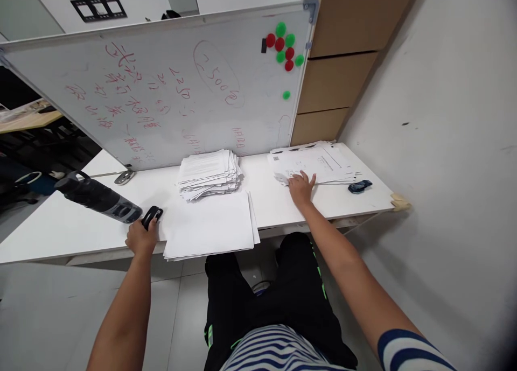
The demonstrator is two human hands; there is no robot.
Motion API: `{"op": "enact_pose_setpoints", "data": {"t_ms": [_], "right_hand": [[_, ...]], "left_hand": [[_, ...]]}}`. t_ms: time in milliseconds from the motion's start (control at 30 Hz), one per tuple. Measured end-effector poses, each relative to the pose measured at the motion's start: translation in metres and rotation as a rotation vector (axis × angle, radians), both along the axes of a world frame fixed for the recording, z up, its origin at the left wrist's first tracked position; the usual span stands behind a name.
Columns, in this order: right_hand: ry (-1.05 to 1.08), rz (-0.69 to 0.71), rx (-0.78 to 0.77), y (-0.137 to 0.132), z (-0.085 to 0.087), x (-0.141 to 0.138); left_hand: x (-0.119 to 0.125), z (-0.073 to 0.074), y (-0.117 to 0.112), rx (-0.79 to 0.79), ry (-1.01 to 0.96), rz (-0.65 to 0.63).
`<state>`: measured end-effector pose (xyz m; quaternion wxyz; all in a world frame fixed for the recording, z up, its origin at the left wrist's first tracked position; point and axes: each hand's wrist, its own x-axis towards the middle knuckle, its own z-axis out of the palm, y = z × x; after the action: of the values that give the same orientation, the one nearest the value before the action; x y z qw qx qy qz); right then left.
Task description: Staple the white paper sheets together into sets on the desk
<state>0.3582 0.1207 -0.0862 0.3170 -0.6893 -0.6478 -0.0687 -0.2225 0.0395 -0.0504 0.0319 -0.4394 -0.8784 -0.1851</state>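
My blue-and-white striped knit shirt (278, 349) and black trousers (226, 290) with bright green trim are nearest me, below the front of a smooth white desk (277, 209). My left hand (141, 235) is closed around the rear of a black stapler (153, 216), a rounded, glossy oblong at the desk's left front. To its right, flat blank sheets (210, 228) overhang the edge, their corners slightly fanned. My right hand (301, 189) rests with spread fingers on the front edge of the printed papers (319, 163); whether it pinches any, I cannot tell. They lie in a ragged pile at the right. A dark blue tool (359, 186) sits beside them, near the pale corner guard (399, 202).

Just beyond the stapler, a dark cylindrical bottle (100, 198) crowds my left hand's side. Behind the blank sheets rises a thick, uneven paper stack (210, 169), and farther left lies a grey mouse (124, 177). A glossy whiteboard (173, 102), scrawled in red, walls off the back, with round red and green magnets (279, 44). Matte brown boxes (335, 85) tower beyond its right end.
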Motion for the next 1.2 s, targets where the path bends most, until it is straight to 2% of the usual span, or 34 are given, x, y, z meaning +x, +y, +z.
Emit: {"op": "enact_pose_setpoints", "data": {"t_ms": [100,267,367,467,667,967,1100,1200], "right_hand": [[0.031,0.008,0.047,0.012,0.002,0.016],[0.229,0.031,-0.053,0.021,-0.004,0.031],[0.273,0.085,-0.058,0.020,-0.006,0.032],[0.269,0.128,-0.045,0.021,-0.007,0.031],[0.285,0.109,-0.008,0.022,-0.008,0.034],[0.114,0.039,0.050,0.019,-0.009,0.030],[0.127,-0.001,0.098,0.014,0.003,0.033],[0.099,0.066,0.198,0.007,0.031,0.038]], "left_hand": [[0.001,0.001,-0.001,-0.013,0.003,0.004],[0.002,0.001,-0.002,0.001,0.016,-0.009],[0.002,0.001,-0.002,0.014,0.026,0.003],[0.003,0.001,-0.001,0.016,0.016,0.000],[0.004,0.002,-0.001,0.003,0.018,0.012],[0.003,-0.001,0.001,0.001,0.041,0.024],[0.005,0.004,-0.001,-0.023,0.024,-0.002],[0.007,0.011,-0.002,-0.047,0.010,-0.024]]}}
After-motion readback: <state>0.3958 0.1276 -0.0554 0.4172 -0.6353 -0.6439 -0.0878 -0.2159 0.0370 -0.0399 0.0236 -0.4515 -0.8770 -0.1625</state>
